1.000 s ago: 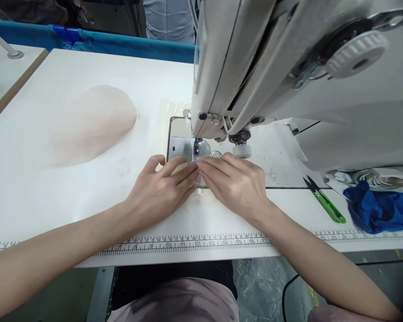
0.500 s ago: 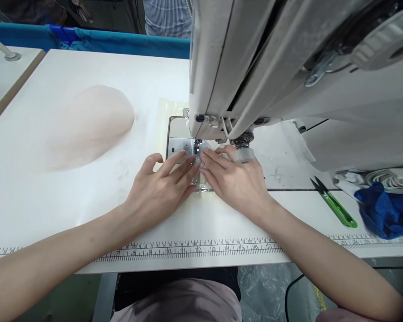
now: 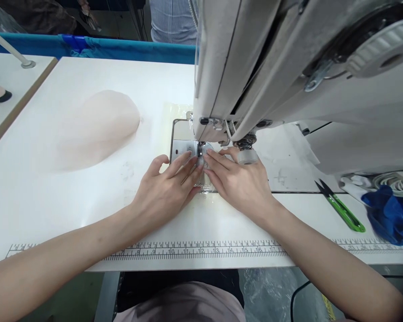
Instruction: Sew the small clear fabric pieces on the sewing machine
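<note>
My left hand (image 3: 169,185) lies palm down at the sewing machine's metal needle plate (image 3: 183,146), its fingers stretched toward the presser foot (image 3: 200,148). From the other side, my right hand (image 3: 243,181) rests with fingers extended and fingertips close to the foot. The two sets of fingertips nearly meet just in front of the needle area. Between them shows a shiny, clear strip (image 3: 204,184) on the bed; whether a small piece lies under the fingers is hidden. The sewing machine head (image 3: 235,67) hangs over my right fingers.
A thin beige fabric piece (image 3: 100,129) lies left on the white table (image 3: 87,223). Green thread snips (image 3: 342,208) and a blue cloth (image 3: 389,214) are at right. A printed ruler (image 3: 201,250) runs along the front edge. A person in a striped garment (image 3: 173,22) is beyond the table.
The whole view has shifted slightly, so things appear a little lower and further right. Both hands keep nearly the same pose at the presser foot.
</note>
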Available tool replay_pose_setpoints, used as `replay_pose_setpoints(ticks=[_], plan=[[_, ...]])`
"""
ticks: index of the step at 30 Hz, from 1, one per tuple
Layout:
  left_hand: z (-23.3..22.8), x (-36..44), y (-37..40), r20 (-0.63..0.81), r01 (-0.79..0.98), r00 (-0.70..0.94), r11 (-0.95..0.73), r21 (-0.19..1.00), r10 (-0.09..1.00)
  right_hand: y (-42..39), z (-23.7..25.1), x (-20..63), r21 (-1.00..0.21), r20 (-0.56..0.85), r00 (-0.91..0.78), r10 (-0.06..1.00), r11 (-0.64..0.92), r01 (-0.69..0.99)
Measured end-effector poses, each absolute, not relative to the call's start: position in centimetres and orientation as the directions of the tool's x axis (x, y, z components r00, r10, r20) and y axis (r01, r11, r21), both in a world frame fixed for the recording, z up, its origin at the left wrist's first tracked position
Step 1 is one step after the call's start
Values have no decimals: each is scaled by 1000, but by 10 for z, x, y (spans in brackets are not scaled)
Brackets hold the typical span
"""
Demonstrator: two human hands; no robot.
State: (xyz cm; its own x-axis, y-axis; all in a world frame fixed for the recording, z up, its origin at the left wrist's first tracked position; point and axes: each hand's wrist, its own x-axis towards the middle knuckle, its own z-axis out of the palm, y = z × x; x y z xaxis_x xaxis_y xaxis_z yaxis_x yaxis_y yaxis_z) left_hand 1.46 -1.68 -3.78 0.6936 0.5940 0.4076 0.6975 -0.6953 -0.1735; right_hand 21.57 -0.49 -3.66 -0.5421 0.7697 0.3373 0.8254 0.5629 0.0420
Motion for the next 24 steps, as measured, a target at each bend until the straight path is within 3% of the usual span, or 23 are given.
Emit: replay_pose_setpoints(ticks=[8,19,22,24], plan=[[-39,15,-14,424,694,682,-710,-117,596,-4,-38,217,47,345,-538,769,559,828],[-42,15,-9,430,710,672,-690,-141,603,1,-42,218,80,355,-535,767,545,835],[-40,15,-11,447,711,672,-684,-164,591,-3,-35,221,18,387,-534,752,573,819],[-37,14,-12,476,698,678,-695,-174,561,-8,-25,223,-96,353,-532,770,596,798]])
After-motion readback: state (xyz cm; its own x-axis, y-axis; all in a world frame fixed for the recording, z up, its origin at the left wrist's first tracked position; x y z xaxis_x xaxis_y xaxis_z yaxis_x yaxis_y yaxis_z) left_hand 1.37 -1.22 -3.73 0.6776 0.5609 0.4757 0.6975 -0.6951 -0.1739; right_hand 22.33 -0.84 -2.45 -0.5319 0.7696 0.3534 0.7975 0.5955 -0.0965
